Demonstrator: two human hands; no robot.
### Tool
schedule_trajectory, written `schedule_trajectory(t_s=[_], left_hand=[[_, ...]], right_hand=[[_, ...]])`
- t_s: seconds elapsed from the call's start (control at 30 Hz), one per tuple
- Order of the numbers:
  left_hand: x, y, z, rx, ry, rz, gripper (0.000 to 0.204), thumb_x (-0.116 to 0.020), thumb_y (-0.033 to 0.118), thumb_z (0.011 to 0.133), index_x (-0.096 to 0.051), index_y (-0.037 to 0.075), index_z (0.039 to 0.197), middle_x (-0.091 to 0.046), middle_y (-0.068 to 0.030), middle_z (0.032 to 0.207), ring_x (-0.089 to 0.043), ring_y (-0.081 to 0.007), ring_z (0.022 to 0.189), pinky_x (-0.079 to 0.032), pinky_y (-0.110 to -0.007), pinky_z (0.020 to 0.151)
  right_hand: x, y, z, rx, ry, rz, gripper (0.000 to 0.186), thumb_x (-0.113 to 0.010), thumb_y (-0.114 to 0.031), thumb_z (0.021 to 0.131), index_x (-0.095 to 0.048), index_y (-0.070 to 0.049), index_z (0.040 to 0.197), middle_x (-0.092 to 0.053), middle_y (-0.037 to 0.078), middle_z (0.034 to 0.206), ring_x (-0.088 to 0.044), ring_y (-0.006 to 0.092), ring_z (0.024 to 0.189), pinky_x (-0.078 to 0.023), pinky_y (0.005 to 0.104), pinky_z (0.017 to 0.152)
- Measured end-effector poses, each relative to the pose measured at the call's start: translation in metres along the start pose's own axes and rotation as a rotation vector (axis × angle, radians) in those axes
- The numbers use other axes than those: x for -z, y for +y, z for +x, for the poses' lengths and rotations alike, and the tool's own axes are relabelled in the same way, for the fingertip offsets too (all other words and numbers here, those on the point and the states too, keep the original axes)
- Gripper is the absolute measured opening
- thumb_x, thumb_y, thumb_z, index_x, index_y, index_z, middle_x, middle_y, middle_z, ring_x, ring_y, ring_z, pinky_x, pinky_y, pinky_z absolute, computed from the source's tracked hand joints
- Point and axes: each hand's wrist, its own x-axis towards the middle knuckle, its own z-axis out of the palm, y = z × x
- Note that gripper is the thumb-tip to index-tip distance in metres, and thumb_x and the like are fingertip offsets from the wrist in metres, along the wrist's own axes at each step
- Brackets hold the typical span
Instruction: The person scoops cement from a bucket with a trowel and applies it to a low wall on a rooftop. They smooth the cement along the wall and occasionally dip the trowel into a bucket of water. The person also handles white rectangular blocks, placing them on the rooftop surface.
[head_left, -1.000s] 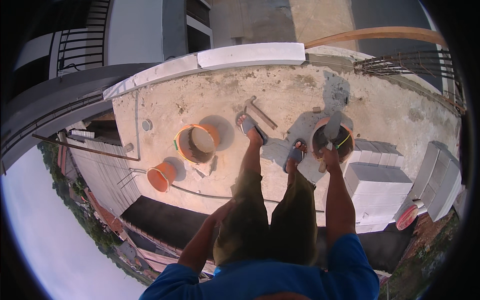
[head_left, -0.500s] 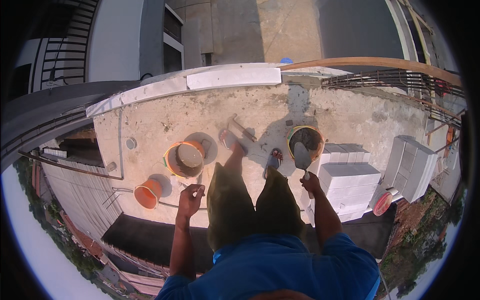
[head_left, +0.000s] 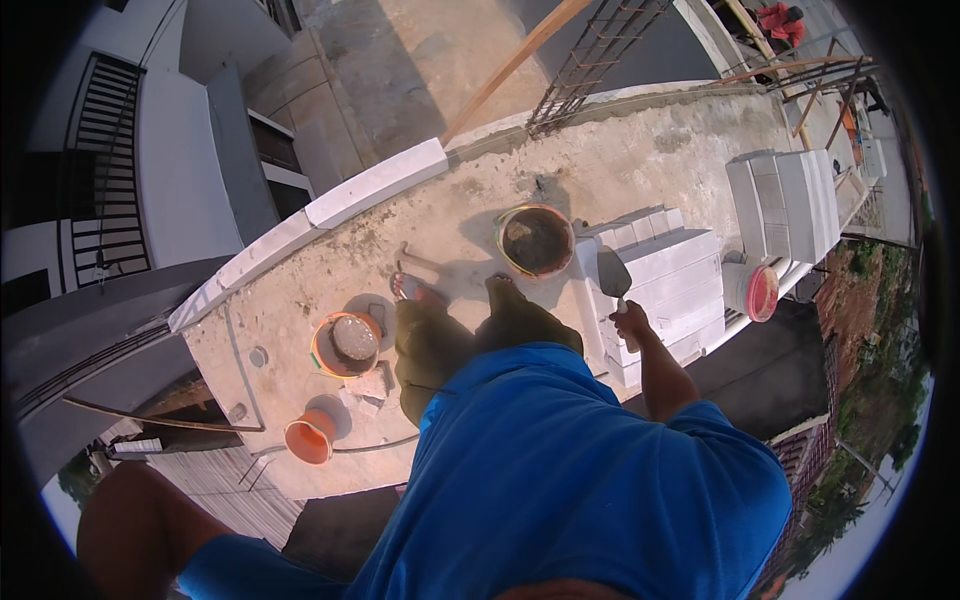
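My right hand (head_left: 628,322) grips the handle of a trowel (head_left: 613,268), its blade held over a stack of white blocks (head_left: 665,290) at my right. A bucket of dark grey mixture (head_left: 533,245) stands just beyond my feet. Left of it, a hammer (head_left: 422,258) lies on the concrete near my sandalled foot. My left arm bends at the lower left edge of the picture; its hand is not visible. An orange bucket (head_left: 363,350) with pale grey contents stands by some broken pieces (head_left: 363,395), and a smaller orange bucket (head_left: 308,438) sits lower left.
Long white blocks (head_left: 375,185) line the slab's far edge, with a wooden plank (head_left: 515,68) and rebar cage (head_left: 590,65) beyond. More blocks (head_left: 775,205) and a red-topped bucket (head_left: 750,293) stand right. A person in red (head_left: 780,28) is at top right. The slab drops off nearby.
The view has turned and tilted. My right hand has lifted the trowel out of the mixture bucket and toward the right. My left hand has risen and left the picture at lower left.
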Motion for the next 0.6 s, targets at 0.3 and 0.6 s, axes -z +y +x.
schedule_trajectory(t_s=[0.3,0.6], left_hand=[[-0.001,0.072,0.088,-0.065,-0.202,0.045,0.049,-0.068,0.02,0.102,-0.053,0.005,0.146,-0.073,-0.0123,0.112,-0.068,-0.0218,0.095,-0.048,-0.038,0.088],[-0.008,0.102,0.112,-0.051,-0.195,0.071,0.045,-0.066,0.025,0.103,-0.054,0.007,0.142,-0.071,-0.0112,0.111,-0.067,-0.0213,0.09,-0.047,-0.037,0.082]], right_hand=[[0.011,0.133,-0.001,-0.129,-0.019,-0.049,0.028,-0.079,-0.015,0.089,-0.063,0.002,0.104,-0.067,0.014,0.076,-0.066,0.0246,0.058,-0.054,0.0409,0.051],[0.009,0.102,0.019,-0.06,-0.095,0.081,0.031,-0.079,-0.016,0.088,-0.06,0.001,0.105,-0.063,0.01,0.071,-0.061,0.0207,0.055,-0.053,0.0386,0.05]])
